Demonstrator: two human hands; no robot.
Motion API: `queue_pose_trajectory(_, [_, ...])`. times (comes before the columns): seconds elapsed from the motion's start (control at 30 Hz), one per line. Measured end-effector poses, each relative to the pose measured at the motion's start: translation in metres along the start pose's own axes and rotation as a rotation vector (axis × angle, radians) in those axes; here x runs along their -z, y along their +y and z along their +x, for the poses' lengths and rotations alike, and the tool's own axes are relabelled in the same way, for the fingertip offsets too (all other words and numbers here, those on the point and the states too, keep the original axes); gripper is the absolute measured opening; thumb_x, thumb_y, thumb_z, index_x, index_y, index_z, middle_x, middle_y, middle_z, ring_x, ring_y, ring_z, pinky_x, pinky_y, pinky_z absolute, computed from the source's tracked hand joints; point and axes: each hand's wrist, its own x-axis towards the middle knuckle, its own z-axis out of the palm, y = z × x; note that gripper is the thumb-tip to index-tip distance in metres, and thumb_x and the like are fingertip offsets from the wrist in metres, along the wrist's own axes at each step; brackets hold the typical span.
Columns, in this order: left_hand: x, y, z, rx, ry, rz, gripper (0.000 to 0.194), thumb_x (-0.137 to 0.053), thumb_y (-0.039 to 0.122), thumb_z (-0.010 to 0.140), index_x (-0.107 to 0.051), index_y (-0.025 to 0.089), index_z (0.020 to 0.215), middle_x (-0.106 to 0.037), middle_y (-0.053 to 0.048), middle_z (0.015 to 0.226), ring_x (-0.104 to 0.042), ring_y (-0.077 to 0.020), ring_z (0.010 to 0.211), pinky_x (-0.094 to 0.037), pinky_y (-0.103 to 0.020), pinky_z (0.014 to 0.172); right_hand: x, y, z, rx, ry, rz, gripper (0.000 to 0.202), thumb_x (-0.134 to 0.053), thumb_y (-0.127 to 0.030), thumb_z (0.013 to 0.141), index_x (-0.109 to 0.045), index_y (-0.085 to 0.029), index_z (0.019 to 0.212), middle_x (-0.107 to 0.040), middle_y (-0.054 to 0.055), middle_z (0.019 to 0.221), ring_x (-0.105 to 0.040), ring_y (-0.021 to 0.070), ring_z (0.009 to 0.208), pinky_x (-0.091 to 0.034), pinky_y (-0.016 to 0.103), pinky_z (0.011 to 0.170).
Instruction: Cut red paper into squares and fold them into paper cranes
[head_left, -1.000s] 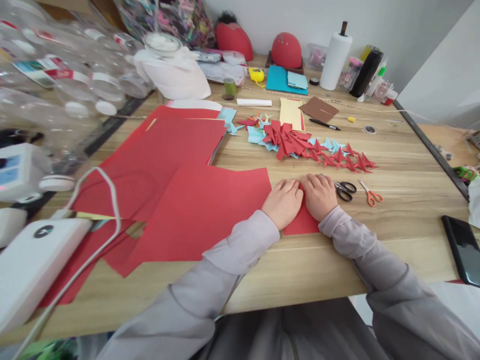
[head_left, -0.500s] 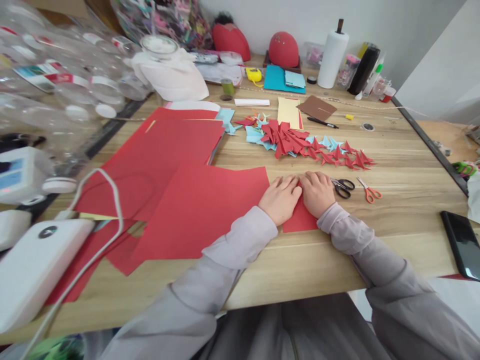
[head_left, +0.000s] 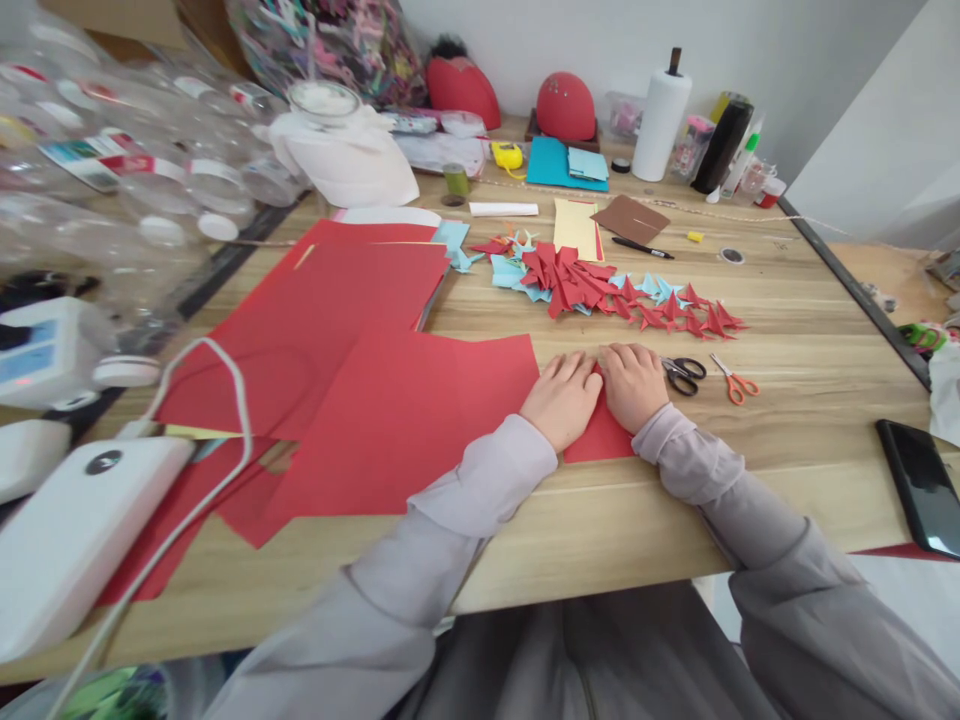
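Note:
A small piece of red paper (head_left: pixel 600 435) lies on the table in front of me, its upper part hidden under both hands. My left hand (head_left: pixel 561 398) is on its left side, fingers bent together over the far edge. On the other side my right hand (head_left: pixel 634 383) grips the paper too, its fingertips close to those of the left. Just past my right hand are black-handled scissors (head_left: pixel 684 375), partly covered by it, and orange-handled scissors (head_left: pixel 735 380). A large red sheet (head_left: pixel 405 430) lies left of my left hand. Folded red paper shapes (head_left: pixel 570 280) are piled beyond both hands.
More red sheets (head_left: pixel 337 290) are stacked at the left, near a white power bank (head_left: pixel 90 540) with a cable. Clear plastic bottles (head_left: pixel 150 180) crowd the left edge. A phone (head_left: pixel 919 485) lies at the right. Behind stand a white roll (head_left: pixel 663 122) and a black bottle (head_left: pixel 722 145).
The view has shifted very slightly. Both hands keep nearly the same place on the small red paper.

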Motion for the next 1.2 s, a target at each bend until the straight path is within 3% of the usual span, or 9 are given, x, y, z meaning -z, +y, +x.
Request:
queue_pose_trajectory(0.17, [-0.001, -0.004, -0.003, -0.024, 0.021, -0.001, 0.030, -0.043, 0.007, 0.088, -0.066, 0.007, 0.107, -0.060, -0.016, 0.130, -0.051, -0.0278, 0.126, -0.041, -0.045, 0.104, 0.002, 0.001, 0.000, 0.000, -0.024, 0.012, 0.036, -0.039, -0.024, 0.095, -0.059, -0.020, 0.125, -0.060, 0.011, 0.128, -0.046, 0.0280, 0.115, -0.029, 0.042, 0.098])
queue_pose_trajectory(0.37, [0.003, -0.001, -0.002, -0.067, 0.083, 0.057, 0.027, -0.045, 0.009, 0.089, -0.070, 0.007, 0.100, -0.070, -0.015, 0.111, -0.060, -0.0250, 0.111, -0.046, -0.040, 0.099, 0.005, 0.003, -0.001, 0.051, -0.060, -0.002, 0.035, -0.043, -0.026, 0.094, -0.063, -0.029, 0.122, -0.057, 0.010, 0.132, -0.045, 0.0292, 0.118, -0.025, 0.049, 0.102])
queue_pose_trajectory(0.57, [0.012, -0.002, 0.005, -0.090, 0.034, 0.048, 0.025, -0.046, 0.010, 0.090, -0.070, 0.007, 0.095, -0.071, -0.015, 0.094, -0.061, -0.0248, 0.100, -0.047, -0.039, 0.093, 0.012, -0.001, 0.002, 0.065, -0.107, -0.023, 0.035, -0.039, -0.026, 0.096, -0.063, -0.028, 0.121, -0.056, 0.010, 0.134, -0.047, 0.0284, 0.118, -0.023, 0.054, 0.105])
queue_pose_trajectory(0.73, [0.014, -0.002, 0.005, -0.085, 0.028, 0.041, 0.023, -0.047, 0.010, 0.090, -0.068, 0.007, 0.098, -0.070, -0.015, 0.094, -0.059, -0.0243, 0.096, -0.048, -0.039, 0.087, 0.011, -0.002, 0.002, 0.059, -0.103, -0.020, 0.035, -0.038, -0.027, 0.097, -0.062, -0.028, 0.121, -0.056, 0.010, 0.135, -0.046, 0.0286, 0.120, -0.025, 0.056, 0.104])
queue_pose_trajectory(0.9, [0.016, 0.000, -0.003, -0.128, 0.037, 0.090, 0.022, -0.049, 0.010, 0.089, -0.069, 0.006, 0.096, -0.069, -0.017, 0.098, -0.059, -0.0248, 0.097, -0.047, -0.039, 0.090, 0.008, -0.002, 0.000, 0.053, -0.097, -0.012, 0.035, -0.039, -0.026, 0.096, -0.062, -0.028, 0.122, -0.056, 0.010, 0.135, -0.046, 0.0289, 0.121, -0.026, 0.057, 0.104])
queue_pose_trajectory(1.2, [0.039, 0.012, -0.026, -0.158, -0.061, 0.046, 0.016, -0.051, 0.008, 0.087, -0.066, 0.010, 0.084, -0.067, -0.013, 0.078, -0.058, -0.0234, 0.086, -0.046, -0.039, 0.083, 0.009, -0.001, 0.002, 0.065, -0.091, -0.019, 0.036, -0.042, -0.023, 0.093, -0.064, -0.026, 0.121, -0.056, 0.010, 0.135, -0.043, 0.0302, 0.125, -0.021, 0.059, 0.106])
